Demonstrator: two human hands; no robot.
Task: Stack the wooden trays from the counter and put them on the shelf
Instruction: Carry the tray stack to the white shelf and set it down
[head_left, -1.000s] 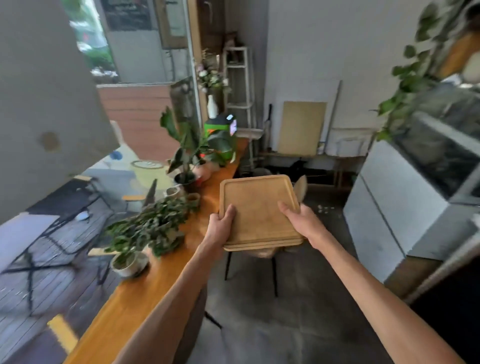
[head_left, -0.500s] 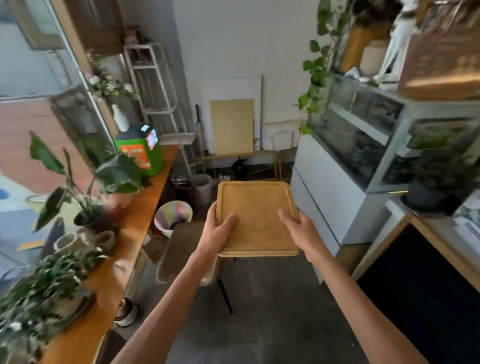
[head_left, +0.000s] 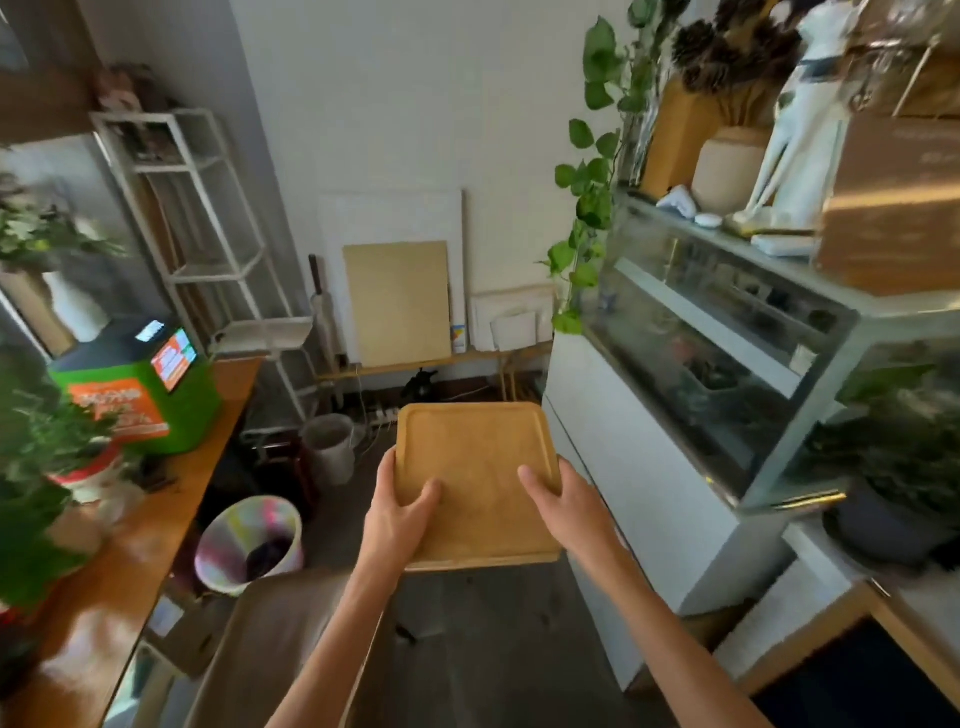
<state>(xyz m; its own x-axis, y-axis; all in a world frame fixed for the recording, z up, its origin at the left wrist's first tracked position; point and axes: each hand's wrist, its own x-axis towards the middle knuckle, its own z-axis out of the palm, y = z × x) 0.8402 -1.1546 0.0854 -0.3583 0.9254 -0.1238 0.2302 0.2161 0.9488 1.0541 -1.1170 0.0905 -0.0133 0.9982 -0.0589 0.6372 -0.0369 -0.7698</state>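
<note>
We hold the wooden trays (head_left: 478, 467) out in front of us, up in the air over the gray floor and just to the left of the glass case (head_left: 727, 332). The trays lie flat. Our left hand (head_left: 397, 514) grips the left side near the front corner, with the thumb (head_left: 428, 491) lying on top. Our right hand (head_left: 571, 506) grips the right side, and its thumb (head_left: 535, 480) lies on top too. The other fingers curl under the wood, where we cannot see them. The trays sit between our two hands, and both hands touch them.

We count two hands. We see one tray face on top. A thin line runs along the front edge, so there may be another tray below it, but we cannot tell how many there are.

Far to the left of the glass case is one long orange counter (head_left: 156, 519). One green box (head_left: 140, 410) stands on it, with an orange label and two small screens. The writing on them is too blurry to read. One round bin (head_left: 249, 540) with pale colors stands on the floor beside the counter. One white rack (head_left: 208, 208) stands in the corner behind it. One tan board (head_left: 397, 301) leans on the back wall, left of the glass case. A green vine (head_left: 592, 182) hangs down at the left end of the glass case. On top of the glass case stand one white figure (head_left: 800, 130) and one brown box (head_left: 893, 208). We cannot read any words on the box.
</note>
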